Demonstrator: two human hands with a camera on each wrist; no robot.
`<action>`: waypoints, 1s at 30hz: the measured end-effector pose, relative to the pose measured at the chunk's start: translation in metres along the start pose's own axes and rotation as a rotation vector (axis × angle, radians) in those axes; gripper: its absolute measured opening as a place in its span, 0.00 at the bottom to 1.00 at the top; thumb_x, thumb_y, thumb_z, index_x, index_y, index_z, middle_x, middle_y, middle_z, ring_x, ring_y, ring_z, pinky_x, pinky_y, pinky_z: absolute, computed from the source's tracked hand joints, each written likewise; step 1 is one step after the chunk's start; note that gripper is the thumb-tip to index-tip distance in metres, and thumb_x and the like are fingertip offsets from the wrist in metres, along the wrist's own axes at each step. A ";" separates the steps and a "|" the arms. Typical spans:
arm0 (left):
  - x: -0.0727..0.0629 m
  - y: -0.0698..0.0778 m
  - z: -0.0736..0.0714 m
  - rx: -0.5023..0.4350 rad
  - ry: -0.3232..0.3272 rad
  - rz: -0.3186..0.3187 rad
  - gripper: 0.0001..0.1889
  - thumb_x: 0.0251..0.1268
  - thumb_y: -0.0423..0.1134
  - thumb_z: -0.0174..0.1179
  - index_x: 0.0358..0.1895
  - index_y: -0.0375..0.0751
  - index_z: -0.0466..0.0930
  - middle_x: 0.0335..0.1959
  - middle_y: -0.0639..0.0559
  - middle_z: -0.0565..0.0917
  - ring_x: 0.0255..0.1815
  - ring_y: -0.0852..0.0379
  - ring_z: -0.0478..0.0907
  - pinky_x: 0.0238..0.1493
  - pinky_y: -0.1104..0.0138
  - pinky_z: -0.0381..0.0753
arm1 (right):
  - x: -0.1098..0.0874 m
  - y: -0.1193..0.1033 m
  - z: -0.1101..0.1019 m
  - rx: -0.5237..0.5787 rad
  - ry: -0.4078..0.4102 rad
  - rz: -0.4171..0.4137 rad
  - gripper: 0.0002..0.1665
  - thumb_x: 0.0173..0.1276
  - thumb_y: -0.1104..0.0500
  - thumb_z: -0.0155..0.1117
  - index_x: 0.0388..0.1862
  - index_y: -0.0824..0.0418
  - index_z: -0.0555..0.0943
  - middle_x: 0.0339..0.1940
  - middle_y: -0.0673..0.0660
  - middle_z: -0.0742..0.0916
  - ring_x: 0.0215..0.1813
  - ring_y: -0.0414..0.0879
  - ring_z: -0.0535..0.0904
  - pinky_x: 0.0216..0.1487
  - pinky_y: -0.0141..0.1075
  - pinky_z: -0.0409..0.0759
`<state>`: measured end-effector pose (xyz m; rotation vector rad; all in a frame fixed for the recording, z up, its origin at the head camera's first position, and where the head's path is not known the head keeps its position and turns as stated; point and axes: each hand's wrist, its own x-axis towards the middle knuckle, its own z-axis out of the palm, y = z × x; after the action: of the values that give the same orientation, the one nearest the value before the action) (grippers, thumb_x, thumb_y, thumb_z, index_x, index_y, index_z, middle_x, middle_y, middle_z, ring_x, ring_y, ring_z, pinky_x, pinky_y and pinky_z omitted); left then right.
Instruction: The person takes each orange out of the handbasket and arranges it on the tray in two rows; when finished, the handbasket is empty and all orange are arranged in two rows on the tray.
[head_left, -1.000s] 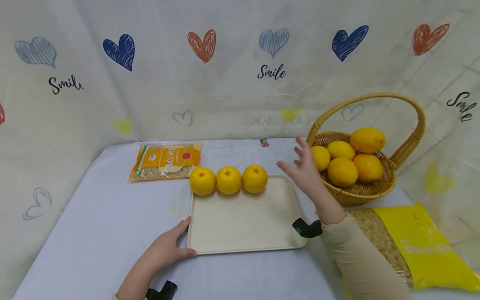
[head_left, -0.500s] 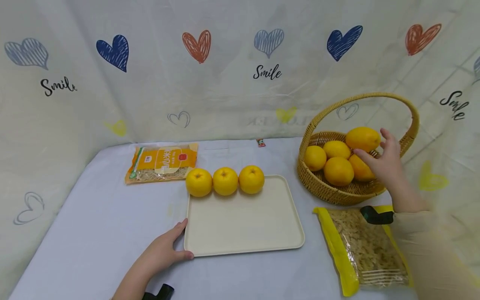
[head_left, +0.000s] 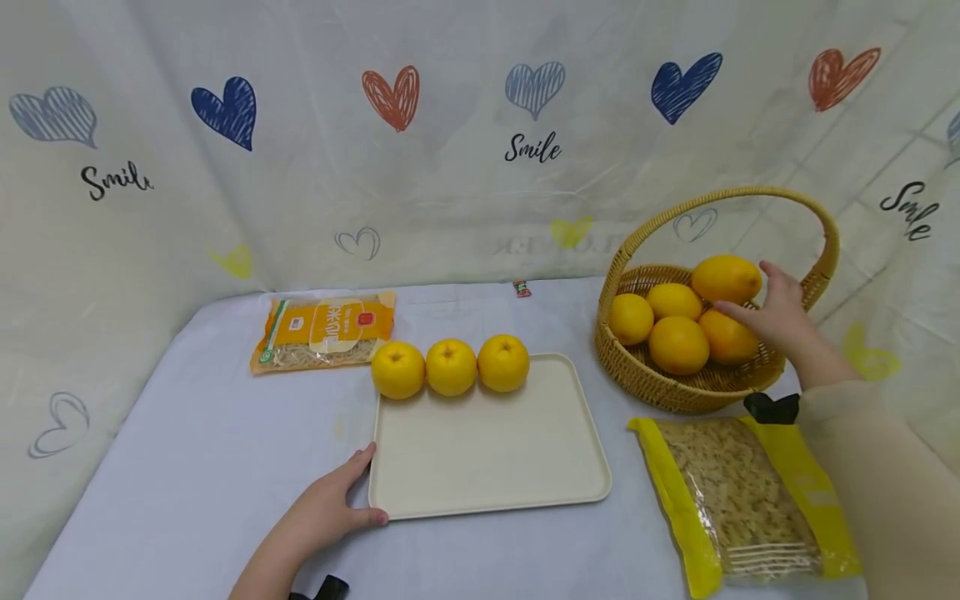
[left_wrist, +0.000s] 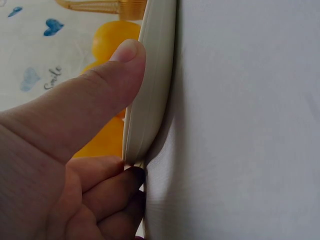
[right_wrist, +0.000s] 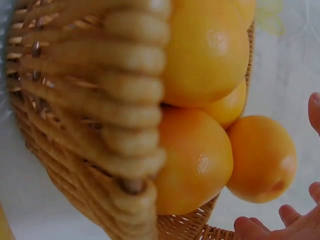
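My left hand (head_left: 330, 504) holds the near left corner of a cream tray (head_left: 487, 458). Its thumb presses the near rim, while the fingers bend around the left side, as the left wrist view shows. My right hand (head_left: 786, 317) hovers at the right side of a wicker basket (head_left: 652, 390), fingers and thumb spread apart. Nearest to it is the topmost orange (head_left: 726, 279), which rests on several others; the right wrist view shows this orange (right_wrist: 262, 160) apart from the fingertips (right_wrist: 250, 229). Three oranges (head_left: 451, 367) stand in a row along the tray's far edge.
A yellow bag of dry food (head_left: 742, 492) lies in front of the basket, partly under my right sleeve. Behind the tray, at the left, lies an orange packet (head_left: 322, 332). A small red wrapper (head_left: 522, 288) sits near the back edge. The basket's tall handle (head_left: 720, 196) arches overhead.
My right hand has moved right from beside the tray to the basket's right side, near the top orange. My left hand stays at the tray corner. The camera view has shifted slightly.
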<state>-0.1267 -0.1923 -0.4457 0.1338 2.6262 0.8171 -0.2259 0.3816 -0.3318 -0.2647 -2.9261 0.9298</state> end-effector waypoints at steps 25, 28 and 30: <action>-0.004 0.001 -0.002 -0.003 0.008 0.003 0.54 0.31 0.59 0.71 0.69 0.49 0.56 0.68 0.42 0.63 0.67 0.41 0.60 0.63 0.46 0.62 | 0.025 0.012 -0.002 -0.101 -0.077 -0.074 0.57 0.62 0.39 0.54 0.71 0.69 0.35 0.69 0.74 0.35 0.68 0.75 0.34 0.60 0.70 0.44; -0.004 0.002 -0.002 -0.005 0.011 0.005 0.54 0.32 0.58 0.72 0.69 0.49 0.56 0.68 0.42 0.63 0.67 0.41 0.60 0.63 0.46 0.62 | 0.025 0.011 -0.001 -0.095 -0.052 -0.066 0.54 0.62 0.39 0.54 0.69 0.73 0.44 0.68 0.77 0.39 0.66 0.76 0.39 0.60 0.69 0.46; -0.004 0.002 -0.002 -0.008 0.012 0.009 0.54 0.32 0.58 0.72 0.69 0.49 0.56 0.68 0.42 0.63 0.67 0.41 0.60 0.63 0.46 0.62 | 0.025 0.010 -0.001 -0.096 -0.040 -0.060 0.52 0.62 0.38 0.54 0.67 0.74 0.48 0.68 0.77 0.40 0.65 0.76 0.41 0.60 0.69 0.48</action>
<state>-0.1242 -0.1927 -0.4422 0.1394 2.6352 0.8333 -0.2487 0.3944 -0.3369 -0.1629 -3.0017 0.7978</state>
